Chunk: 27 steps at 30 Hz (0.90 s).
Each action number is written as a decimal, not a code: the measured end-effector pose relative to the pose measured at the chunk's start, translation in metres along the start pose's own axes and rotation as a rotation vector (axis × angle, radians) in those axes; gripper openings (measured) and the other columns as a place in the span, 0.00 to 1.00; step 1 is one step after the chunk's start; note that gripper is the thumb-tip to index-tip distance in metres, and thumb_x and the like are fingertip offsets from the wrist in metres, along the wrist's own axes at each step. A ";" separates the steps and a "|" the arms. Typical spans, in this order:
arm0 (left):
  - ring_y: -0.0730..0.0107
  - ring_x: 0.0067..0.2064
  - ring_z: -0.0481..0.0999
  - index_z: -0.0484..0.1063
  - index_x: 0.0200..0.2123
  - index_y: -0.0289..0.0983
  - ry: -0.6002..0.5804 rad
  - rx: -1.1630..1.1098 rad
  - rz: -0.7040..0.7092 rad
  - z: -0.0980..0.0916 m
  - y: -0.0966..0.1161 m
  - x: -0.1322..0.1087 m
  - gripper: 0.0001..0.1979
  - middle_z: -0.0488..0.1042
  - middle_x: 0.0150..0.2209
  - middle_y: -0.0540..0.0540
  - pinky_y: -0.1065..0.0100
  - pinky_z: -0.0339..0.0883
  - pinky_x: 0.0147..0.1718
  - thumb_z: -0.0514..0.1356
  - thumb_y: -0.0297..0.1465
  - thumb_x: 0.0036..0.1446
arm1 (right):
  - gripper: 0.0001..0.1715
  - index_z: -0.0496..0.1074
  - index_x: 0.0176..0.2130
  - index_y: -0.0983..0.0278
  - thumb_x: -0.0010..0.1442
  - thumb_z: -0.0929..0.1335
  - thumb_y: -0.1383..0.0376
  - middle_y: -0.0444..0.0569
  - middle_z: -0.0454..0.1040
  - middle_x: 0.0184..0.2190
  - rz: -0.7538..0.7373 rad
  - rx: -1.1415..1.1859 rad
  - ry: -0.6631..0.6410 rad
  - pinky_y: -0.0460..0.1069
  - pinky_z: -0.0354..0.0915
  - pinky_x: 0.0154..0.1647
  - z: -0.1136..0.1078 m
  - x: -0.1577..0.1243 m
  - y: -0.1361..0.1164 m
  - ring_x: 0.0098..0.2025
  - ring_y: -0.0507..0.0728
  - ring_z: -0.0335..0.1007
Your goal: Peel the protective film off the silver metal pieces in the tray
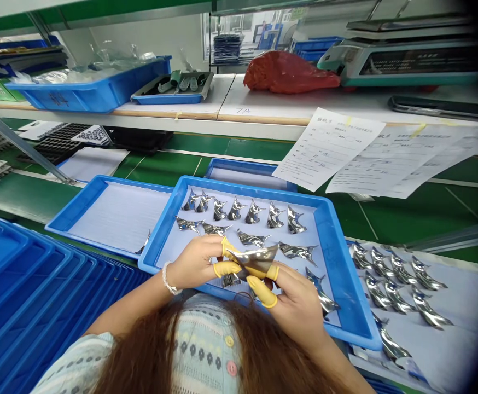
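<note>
Between my two hands I hold a shiny, curved metal part [255, 258] with pointed corners. My left hand [200, 260] pinches its left end with fingertips in yellow finger cots. At its right end, my right hand [294, 298] grips it, also with yellow cots on thumb and finger. Both hands are above a blue tray [351, 290] lined with white paper. Rows of similar polished metal parts [253, 212] lie in that tray, some partly hidden behind my hands.
More metal parts [397, 295] lie on white paper at the right. A second blue tray [99, 241] sits to the left, near stacked blue trays [58, 306]. Paper forms [329, 148] hang from the shelf, which carries a red bag [288, 73], a scale [407, 60] and a blue bin [87, 93].
</note>
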<state>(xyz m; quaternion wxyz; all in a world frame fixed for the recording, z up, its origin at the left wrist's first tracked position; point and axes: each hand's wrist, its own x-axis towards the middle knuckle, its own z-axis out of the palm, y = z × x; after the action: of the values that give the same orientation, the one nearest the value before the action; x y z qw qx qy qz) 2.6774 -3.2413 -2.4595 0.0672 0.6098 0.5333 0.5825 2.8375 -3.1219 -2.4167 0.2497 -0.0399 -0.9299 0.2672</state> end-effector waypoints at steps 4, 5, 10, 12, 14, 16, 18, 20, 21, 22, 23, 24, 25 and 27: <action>0.74 0.28 0.66 0.73 0.28 0.33 -0.048 -0.143 -0.179 -0.004 0.004 -0.002 0.17 0.70 0.24 0.48 0.73 0.60 0.29 0.60 0.42 0.58 | 0.15 0.75 0.39 0.64 0.63 0.66 0.55 0.45 0.71 0.24 0.158 0.192 -0.066 0.46 0.59 0.23 0.000 -0.004 0.008 0.23 0.52 0.62; 0.74 0.28 0.66 0.72 0.28 0.33 -0.050 -0.241 -0.272 -0.004 0.005 -0.002 0.18 0.70 0.24 0.49 0.73 0.61 0.29 0.61 0.44 0.56 | 0.18 0.75 0.40 0.63 0.63 0.65 0.53 0.45 0.70 0.24 0.209 0.270 -0.088 0.46 0.58 0.23 0.000 -0.004 0.010 0.23 0.52 0.61; 0.77 0.23 0.65 0.68 0.25 0.33 0.051 -0.843 -0.673 0.000 0.003 -0.001 0.22 0.67 0.22 0.51 0.73 0.61 0.23 0.68 0.46 0.44 | 0.24 0.75 0.36 0.63 0.64 0.62 0.48 0.44 0.65 0.21 0.379 0.710 -0.245 0.47 0.58 0.26 0.002 -0.006 0.020 0.24 0.52 0.60; 0.79 0.20 0.61 0.67 0.25 0.33 0.098 -0.985 -0.740 0.002 0.001 0.001 0.21 0.63 0.20 0.53 0.74 0.58 0.20 0.70 0.44 0.43 | 0.23 0.74 0.32 0.64 0.64 0.63 0.50 0.44 0.65 0.19 0.401 0.829 -0.298 0.47 0.58 0.27 0.003 -0.007 0.021 0.24 0.52 0.59; 0.80 0.19 0.58 0.66 0.24 0.33 0.126 -1.070 -0.787 0.005 -0.001 0.003 0.21 0.61 0.18 0.55 0.76 0.55 0.19 0.70 0.42 0.43 | 0.21 0.75 0.31 0.65 0.62 0.66 0.51 0.44 0.64 0.19 0.413 0.912 -0.323 0.48 0.58 0.27 0.003 -0.007 0.021 0.24 0.52 0.59; 0.81 0.20 0.57 0.66 0.24 0.33 0.135 -1.114 -0.818 0.008 -0.003 0.004 0.20 0.60 0.18 0.55 0.76 0.52 0.19 0.70 0.41 0.43 | 0.18 0.76 0.31 0.65 0.60 0.68 0.52 0.44 0.66 0.21 0.430 0.960 -0.329 0.47 0.58 0.25 0.001 -0.007 0.019 0.23 0.51 0.59; 0.82 0.20 0.56 0.65 0.23 0.33 0.131 -1.149 -0.846 0.011 -0.005 0.004 0.20 0.60 0.17 0.55 0.77 0.50 0.20 0.70 0.40 0.43 | 0.16 0.76 0.31 0.64 0.58 0.70 0.53 0.46 0.69 0.23 0.462 0.984 -0.339 0.46 0.58 0.22 -0.001 -0.005 0.016 0.22 0.50 0.59; 0.82 0.20 0.55 0.65 0.23 0.32 0.119 -1.174 -0.886 0.015 -0.007 0.004 0.20 0.59 0.18 0.55 0.77 0.49 0.20 0.71 0.40 0.43 | 0.15 0.76 0.30 0.64 0.56 0.71 0.54 0.46 0.70 0.24 0.499 0.994 -0.343 0.45 0.57 0.21 -0.003 -0.004 0.012 0.22 0.50 0.59; 0.82 0.21 0.55 0.65 0.23 0.32 0.114 -1.182 -0.911 0.017 -0.007 0.005 0.20 0.59 0.18 0.55 0.77 0.49 0.21 0.71 0.40 0.42 | 0.15 0.76 0.30 0.64 0.55 0.72 0.54 0.46 0.70 0.23 0.515 0.998 -0.344 0.45 0.58 0.21 -0.004 -0.003 0.011 0.22 0.50 0.58; 0.82 0.21 0.55 0.65 0.23 0.32 0.112 -1.191 -0.935 0.019 -0.008 0.004 0.21 0.60 0.18 0.54 0.77 0.49 0.21 0.71 0.39 0.42 | 0.15 0.76 0.31 0.64 0.54 0.73 0.55 0.46 0.71 0.23 0.529 1.004 -0.344 0.45 0.58 0.21 -0.004 -0.002 0.010 0.21 0.49 0.58; 0.82 0.21 0.55 0.65 0.24 0.32 0.108 -1.201 -0.960 0.021 -0.008 0.004 0.21 0.61 0.19 0.54 0.77 0.49 0.21 0.71 0.39 0.41 | 0.14 0.76 0.31 0.65 0.53 0.73 0.56 0.45 0.71 0.23 0.536 1.013 -0.345 0.45 0.58 0.21 -0.004 -0.002 0.010 0.21 0.49 0.57; 0.82 0.22 0.56 0.66 0.24 0.31 0.103 -1.210 -0.981 0.023 -0.009 0.004 0.21 0.61 0.20 0.53 0.77 0.50 0.21 0.72 0.39 0.41 | 0.13 0.77 0.32 0.65 0.52 0.74 0.57 0.45 0.71 0.23 0.539 1.025 -0.346 0.44 0.58 0.21 -0.004 -0.002 0.010 0.20 0.48 0.56; 0.82 0.22 0.57 0.66 0.25 0.31 0.098 -1.218 -0.997 0.025 -0.009 0.003 0.21 0.62 0.21 0.52 0.76 0.51 0.22 0.72 0.39 0.40 | 0.12 0.77 0.33 0.65 0.52 0.74 0.58 0.45 0.71 0.23 0.540 1.042 -0.343 0.44 0.58 0.21 -0.003 -0.002 0.010 0.20 0.48 0.56; 0.80 0.23 0.59 0.67 0.25 0.31 0.088 -1.232 -1.015 0.029 -0.011 0.002 0.21 0.63 0.22 0.52 0.76 0.54 0.23 0.72 0.40 0.40 | 0.11 0.77 0.34 0.64 0.52 0.74 0.60 0.44 0.72 0.23 0.538 1.080 -0.334 0.44 0.59 0.22 -0.002 -0.002 0.010 0.20 0.48 0.57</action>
<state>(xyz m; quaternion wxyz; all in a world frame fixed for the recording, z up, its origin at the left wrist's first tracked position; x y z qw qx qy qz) 2.6931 -3.2195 -2.4747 0.6280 0.1222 0.3302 0.6940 2.8393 -3.1129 -2.4216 0.0101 -0.0985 -0.6474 0.7557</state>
